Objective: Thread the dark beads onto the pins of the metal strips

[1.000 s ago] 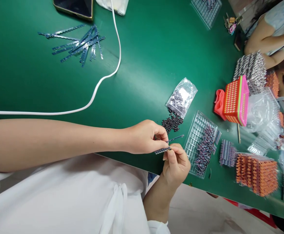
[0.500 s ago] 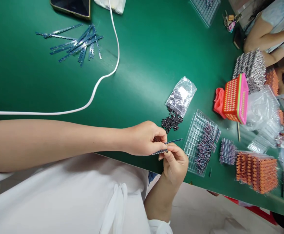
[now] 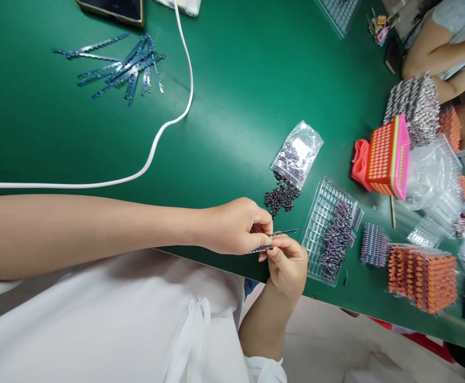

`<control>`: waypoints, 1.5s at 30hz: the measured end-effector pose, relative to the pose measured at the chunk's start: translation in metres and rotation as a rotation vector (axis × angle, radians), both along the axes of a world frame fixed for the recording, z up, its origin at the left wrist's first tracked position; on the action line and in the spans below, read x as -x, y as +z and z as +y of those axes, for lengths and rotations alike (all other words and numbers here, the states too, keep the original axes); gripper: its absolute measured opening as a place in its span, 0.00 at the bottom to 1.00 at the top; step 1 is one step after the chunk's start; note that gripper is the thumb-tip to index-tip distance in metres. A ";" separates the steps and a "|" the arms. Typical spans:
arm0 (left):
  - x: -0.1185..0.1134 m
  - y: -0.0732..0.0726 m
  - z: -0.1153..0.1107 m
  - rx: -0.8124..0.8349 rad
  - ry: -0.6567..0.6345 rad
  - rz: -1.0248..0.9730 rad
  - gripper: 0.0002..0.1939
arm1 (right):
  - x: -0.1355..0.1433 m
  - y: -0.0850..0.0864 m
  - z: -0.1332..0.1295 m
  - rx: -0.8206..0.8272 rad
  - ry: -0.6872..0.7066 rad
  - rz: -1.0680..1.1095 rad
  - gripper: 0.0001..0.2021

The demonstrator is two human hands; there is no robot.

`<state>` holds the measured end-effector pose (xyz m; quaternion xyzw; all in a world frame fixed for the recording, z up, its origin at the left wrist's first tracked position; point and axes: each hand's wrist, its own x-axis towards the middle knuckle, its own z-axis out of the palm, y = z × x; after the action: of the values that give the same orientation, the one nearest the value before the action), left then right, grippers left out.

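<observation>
My left hand [image 3: 242,229] reaches in from the left with its fingers pinched on a dark, narrow notched strip [image 3: 261,248]. My right hand [image 3: 290,263] meets it at the fingertips, thumb and forefinger closed on the end of the same strip. A thin blue strip [image 3: 286,232] sticks out between the hands, pointing right. Fingers partly hide how the strips are held. Just above the hands lies a pile of small dark beads [image 3: 282,197] by a clear plastic bag [image 3: 298,151]. Right of them is a clear tray [image 3: 315,234] with thin dark pieces [image 3: 336,242].
Blue strips [image 3: 130,66] lie at the upper left near a phone [image 3: 115,9] and a white cable [image 3: 156,141]. Baskets [image 3: 383,157], orange stacks [image 3: 423,276] and plastic bags [image 3: 431,170] stand at the right. Another person's arm [image 3: 435,58] rests at the upper right.
The view has shifted slightly, so items at the right sit a little farther right and the blue strips a little farther left. Both hands keep nearly the same pose and grip.
</observation>
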<state>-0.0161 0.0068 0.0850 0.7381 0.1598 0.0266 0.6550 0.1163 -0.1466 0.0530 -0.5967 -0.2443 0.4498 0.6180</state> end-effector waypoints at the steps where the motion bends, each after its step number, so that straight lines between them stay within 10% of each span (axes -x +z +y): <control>1: 0.000 0.000 0.000 -0.001 -0.007 -0.001 0.08 | -0.001 0.000 0.000 0.006 0.002 0.014 0.06; 33: -0.003 -0.004 0.000 0.120 0.143 0.010 0.10 | 0.010 -0.004 0.006 -0.050 -0.204 -0.145 0.03; 45: 0.003 0.003 0.005 -0.082 -0.058 -0.105 0.10 | 0.011 0.005 -0.002 -0.031 -0.096 -0.068 0.09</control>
<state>-0.0193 0.0120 0.0879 0.7663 0.1028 0.0528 0.6320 0.1051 -0.1487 0.0581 -0.6131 -0.2431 0.3954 0.6392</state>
